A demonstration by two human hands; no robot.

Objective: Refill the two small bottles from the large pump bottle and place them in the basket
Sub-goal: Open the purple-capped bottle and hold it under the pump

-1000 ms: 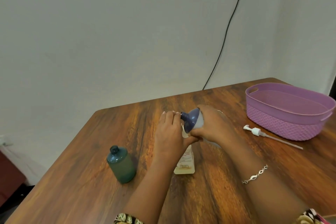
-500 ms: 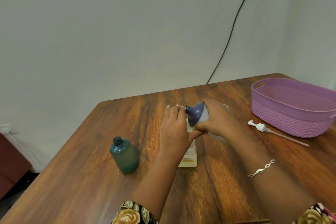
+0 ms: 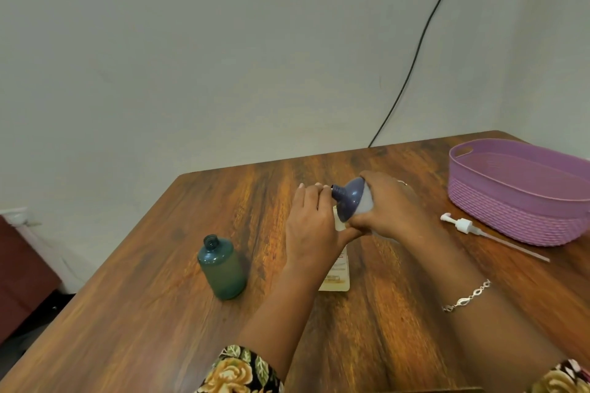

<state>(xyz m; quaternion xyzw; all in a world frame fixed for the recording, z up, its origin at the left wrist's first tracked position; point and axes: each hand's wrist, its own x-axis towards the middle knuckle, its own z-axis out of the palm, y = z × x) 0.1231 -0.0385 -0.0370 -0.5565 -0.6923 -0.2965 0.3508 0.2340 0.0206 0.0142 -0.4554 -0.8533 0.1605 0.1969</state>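
My right hand (image 3: 389,210) grips a blue-shouldered bottle (image 3: 351,201), tipped so its neck points at my left hand (image 3: 311,226). The left hand's fingers curl round the top of an upright, labelled cream bottle (image 3: 335,271). Left of that hand, well apart, a teal bottle (image 3: 220,268) stands uncapped; I cannot tell its fill. Right of my right hand a white pump (image 3: 463,225) with a long thin tube lies on the wooden surface (image 3: 127,313), just beside a purple basket (image 3: 498,217) with a rope-patterned lower wall.
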